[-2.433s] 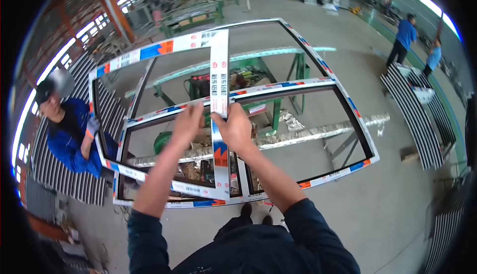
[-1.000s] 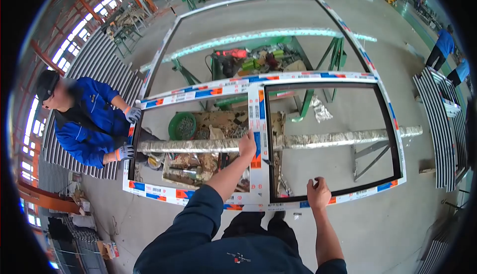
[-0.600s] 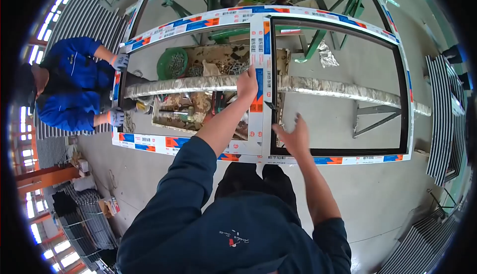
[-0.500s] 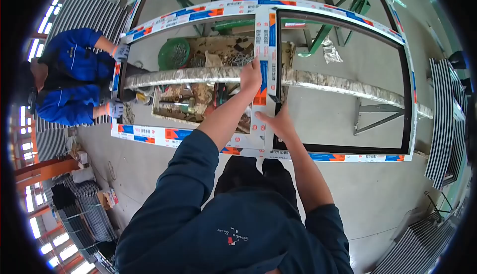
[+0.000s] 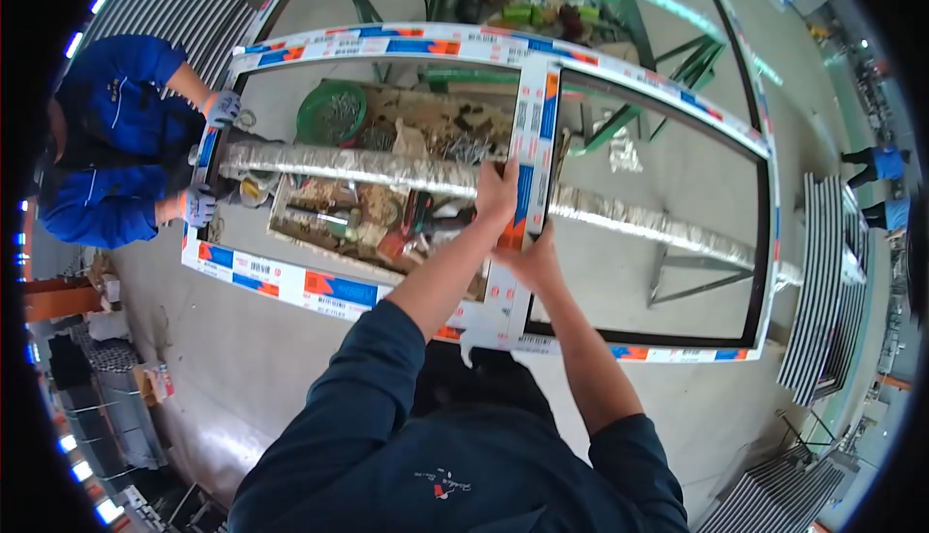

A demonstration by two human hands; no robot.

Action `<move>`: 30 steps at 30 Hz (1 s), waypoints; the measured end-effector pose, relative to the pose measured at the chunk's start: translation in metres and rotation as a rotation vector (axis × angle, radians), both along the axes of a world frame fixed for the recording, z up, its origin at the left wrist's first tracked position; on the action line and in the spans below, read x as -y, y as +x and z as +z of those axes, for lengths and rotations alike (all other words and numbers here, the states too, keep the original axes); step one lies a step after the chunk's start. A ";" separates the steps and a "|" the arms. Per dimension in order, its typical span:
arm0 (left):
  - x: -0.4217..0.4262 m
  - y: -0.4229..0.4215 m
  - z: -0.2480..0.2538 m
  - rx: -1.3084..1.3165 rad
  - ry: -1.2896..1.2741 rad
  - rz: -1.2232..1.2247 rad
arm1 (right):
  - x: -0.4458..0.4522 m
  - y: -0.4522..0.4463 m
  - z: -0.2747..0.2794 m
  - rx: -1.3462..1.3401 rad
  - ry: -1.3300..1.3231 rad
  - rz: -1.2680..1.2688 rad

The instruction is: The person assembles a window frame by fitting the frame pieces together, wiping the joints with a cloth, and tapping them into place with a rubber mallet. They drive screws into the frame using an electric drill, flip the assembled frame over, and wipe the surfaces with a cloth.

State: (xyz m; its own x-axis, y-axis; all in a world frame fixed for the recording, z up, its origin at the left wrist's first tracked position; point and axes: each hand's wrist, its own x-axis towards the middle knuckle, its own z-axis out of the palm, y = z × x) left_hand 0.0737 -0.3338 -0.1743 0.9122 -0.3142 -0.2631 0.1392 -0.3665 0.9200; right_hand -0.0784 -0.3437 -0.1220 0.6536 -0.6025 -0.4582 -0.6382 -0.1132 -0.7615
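A large window frame (image 5: 356, 44) wrapped in white, blue and orange printed film spans the view, with a bar (image 5: 528, 136) dividing it into two openings. My left hand (image 5: 496, 194) is closed round this dividing bar near its middle. Just below it, my right hand (image 5: 532, 260) grips the same bar from its right side, the fingertips partly hidden behind it. At the frame's left end, a co-worker in blue holds the side bar with two gloved hands (image 5: 221, 107).
Beneath the frame runs a long film-wrapped beam (image 5: 387, 167). Under that sits a tray (image 5: 281, 219) of tools and screws, with a green bowl (image 5: 314, 119) in it. Green metal stands (image 5: 692, 64) are behind, and stacked profiles (image 5: 823, 291) lie at the right.
My right hand has moved up the dividing bar, closer to my left hand, and its fingers have closed more round it. The frame sits lower and further left in view, slightly more tilted.
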 end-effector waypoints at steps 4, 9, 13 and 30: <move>0.000 -0.009 0.029 0.028 0.190 -0.003 | -0.009 0.007 0.035 -0.161 -0.102 0.022; 0.002 -0.014 0.040 0.141 0.290 -0.004 | 0.044 -0.010 0.031 -0.104 -0.145 0.369; 0.004 -0.013 0.040 -0.069 0.292 -0.010 | 0.150 0.056 -0.009 -0.058 -0.266 0.168; -0.086 0.021 0.043 0.196 0.069 -0.268 | 0.144 0.160 -0.032 -0.332 -0.621 -0.104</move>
State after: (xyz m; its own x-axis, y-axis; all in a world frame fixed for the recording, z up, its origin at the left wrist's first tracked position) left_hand 0.0945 -0.2475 -0.1312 0.8348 -0.5374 -0.1195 -0.1479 -0.4281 0.8916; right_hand 0.0820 -0.4879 -0.1539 0.4638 -0.8685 -0.1750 -0.8565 -0.3889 -0.3395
